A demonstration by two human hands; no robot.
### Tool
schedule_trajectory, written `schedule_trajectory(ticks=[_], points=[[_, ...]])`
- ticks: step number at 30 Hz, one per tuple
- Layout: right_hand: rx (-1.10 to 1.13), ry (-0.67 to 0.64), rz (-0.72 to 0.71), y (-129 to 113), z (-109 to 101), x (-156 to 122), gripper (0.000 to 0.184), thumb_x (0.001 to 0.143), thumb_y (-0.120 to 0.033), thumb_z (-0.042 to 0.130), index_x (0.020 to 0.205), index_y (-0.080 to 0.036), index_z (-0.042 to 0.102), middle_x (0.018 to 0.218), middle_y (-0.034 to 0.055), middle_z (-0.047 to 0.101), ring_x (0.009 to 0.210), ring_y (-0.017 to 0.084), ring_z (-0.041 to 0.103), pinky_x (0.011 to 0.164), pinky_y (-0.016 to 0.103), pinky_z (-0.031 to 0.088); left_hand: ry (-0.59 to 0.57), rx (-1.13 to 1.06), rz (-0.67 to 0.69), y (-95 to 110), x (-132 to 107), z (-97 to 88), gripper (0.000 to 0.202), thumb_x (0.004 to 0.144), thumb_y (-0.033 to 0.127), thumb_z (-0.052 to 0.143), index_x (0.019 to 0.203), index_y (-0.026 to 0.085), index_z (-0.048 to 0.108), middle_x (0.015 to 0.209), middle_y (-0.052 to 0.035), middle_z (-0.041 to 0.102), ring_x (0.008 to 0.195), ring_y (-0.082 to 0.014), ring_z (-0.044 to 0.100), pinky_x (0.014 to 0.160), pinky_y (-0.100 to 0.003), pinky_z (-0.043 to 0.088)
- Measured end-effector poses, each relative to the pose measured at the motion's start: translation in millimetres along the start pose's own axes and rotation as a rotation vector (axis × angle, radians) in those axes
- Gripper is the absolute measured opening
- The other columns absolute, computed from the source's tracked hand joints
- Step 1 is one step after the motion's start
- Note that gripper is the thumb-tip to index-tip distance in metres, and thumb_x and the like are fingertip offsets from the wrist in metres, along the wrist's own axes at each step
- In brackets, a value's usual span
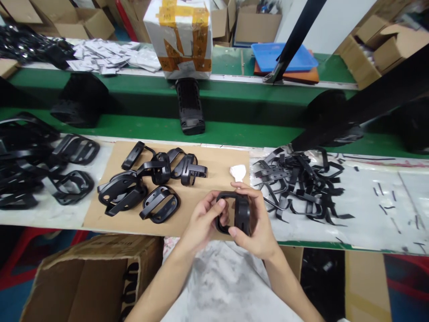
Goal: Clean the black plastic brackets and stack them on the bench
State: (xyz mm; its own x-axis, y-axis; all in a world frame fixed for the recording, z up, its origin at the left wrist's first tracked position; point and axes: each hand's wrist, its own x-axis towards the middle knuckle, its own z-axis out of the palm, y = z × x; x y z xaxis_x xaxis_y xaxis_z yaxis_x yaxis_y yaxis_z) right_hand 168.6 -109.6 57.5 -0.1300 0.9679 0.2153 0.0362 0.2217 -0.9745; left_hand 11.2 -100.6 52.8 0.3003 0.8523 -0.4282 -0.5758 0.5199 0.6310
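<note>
Between our fingers, just above the near edge of the bench, we have one black looped part [242, 213], an oval frame with a broad band standing across its right side. Our left hand [206, 214] grips the frame's left rim, thumb in front and fingertips curled through the opening. Our right hand [259, 219] is wrapped round the banded side, thumb low on the near edge and fingers reaching over the far one. Both hands are partly closed, bent to the part's width rather than clenched; whether they press hard, we cannot tell.

We judge the step in hand to be fitting or seating the band on the frame; the next move seems to call for a steady left hold while the right thumb works the edge.

Just beyond our fingertips lies a small white object [237, 172]. To the left of our fingers, similar black parts [161, 204] rest on a cardboard sheet [221, 158]; to their right spreads a tangled heap of black strips [303, 188].
</note>
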Motion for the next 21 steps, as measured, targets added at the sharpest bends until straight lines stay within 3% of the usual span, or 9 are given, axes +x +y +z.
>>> schedule_trajectory(ticks=[3, 5, 8, 11, 13, 16, 21], points=[[0.082, -0.066, 0.017, 0.7, -5.0, -2.2, 0.064, 0.077, -0.033, 0.082, 0.133, -0.029, 0.051, 0.146, 0.0149, 0.05, 0.147, 0.037, 0.042, 0.118, 0.059, 0.04, -0.14, -0.107, -0.202, 10.8, 1.2, -7.0, 0.043, 0.082, 0.053, 0.081, 0.089, 0.014, 0.065, 0.069, 0.0008, 0.057, 0.057, -0.0113, 0.054, 0.061, -0.026, 0.045], [0.152, -0.119, 0.057, 1.2, -7.9, -4.0, 0.064, 0.078, -0.039, 0.083, 0.133, -0.029, 0.051, 0.149, 0.0167, 0.047, 0.145, 0.038, 0.044, 0.111, 0.059, 0.048, -0.17, -0.15, -0.314, 13.5, 2.1, -10.4, 0.048, 0.082, 0.059, 0.078, 0.08, 0.013, 0.064, 0.066, -0.0001, 0.056, 0.055, -0.0114, 0.054, 0.062, -0.027, 0.045], [0.249, -0.191, 0.134, 0.6, -13.0, -6.6, 0.064, 0.08, -0.039, 0.083, 0.134, -0.03, 0.049, 0.155, 0.0175, 0.04, 0.139, 0.038, 0.053, 0.09, 0.05, 0.062, -0.154, -0.217, -0.401, 10.7, 2.7, -12.7, 0.042, 0.081, 0.051, 0.083, 0.077, 0.013, 0.065, 0.066, 0.001, 0.054, 0.056, -0.0104, 0.054, 0.065, -0.027, 0.048], [0.279, -0.242, 0.176, -0.8, -20.7, -7.1, 0.064, 0.081, -0.038, 0.083, 0.135, -0.03, 0.05, 0.157, 0.0184, 0.037, 0.129, 0.036, 0.061, 0.077, 0.043, 0.065, -0.15, -0.272, -0.448, 3.2, 2.5, -13.5, 0.039, 0.077, 0.046, 0.087, 0.077, 0.013, 0.066, 0.068, 0.0007, 0.055, 0.06, -0.0115, 0.056, 0.071, -0.03, 0.051], [0.206, -0.249, 0.154, -1.4, -27.0, -5.3, 0.064, 0.08, -0.043, 0.083, 0.133, -0.028, 0.052, 0.153, 0.0192, 0.044, 0.133, 0.038, 0.059, 0.088, 0.049, 0.062, -0.134, -0.281, -0.459, -2.5, 1.8, -13.3, 0.039, 0.076, 0.046, 0.088, 0.075, 0.014, 0.065, 0.065, 0.0007, 0.053, 0.059, -0.012, 0.055, 0.069, -0.03, 0.05], [0.064, -0.261, 0.078, -1.5, -35.5, -0.9, 0.066, 0.078, -0.049, 0.083, 0.132, -0.026, 0.054, 0.145, 0.0186, 0.055, 0.139, 0.038, 0.053, 0.108, 0.057, 0.049, -0.107, -0.27, -0.421, -10.2, 0.6, -9.7, 0.04, 0.078, 0.047, 0.085, 0.073, 0.015, 0.063, 0.06, 0.0015, 0.051, 0.056, -0.0116, 0.052, 0.065, -0.029, 0.046], [0.071, -0.26, 0.028, -1.6, -40.9, 2.4, 0.067, 0.078, -0.042, 0.082, 0.135, -0.025, 0.053, 0.148, 0.0189, 0.055, 0.139, 0.038, 0.053, 0.108, 0.055, 0.049, -0.112, -0.272, -0.332, -15.9, 1.9, -0.6, 0.042, 0.08, 0.05, 0.083, 0.072, 0.016, 0.061, 0.057, 0.0035, 0.051, 0.049, -0.0079, 0.045, 0.063, -0.027, 0.045]])
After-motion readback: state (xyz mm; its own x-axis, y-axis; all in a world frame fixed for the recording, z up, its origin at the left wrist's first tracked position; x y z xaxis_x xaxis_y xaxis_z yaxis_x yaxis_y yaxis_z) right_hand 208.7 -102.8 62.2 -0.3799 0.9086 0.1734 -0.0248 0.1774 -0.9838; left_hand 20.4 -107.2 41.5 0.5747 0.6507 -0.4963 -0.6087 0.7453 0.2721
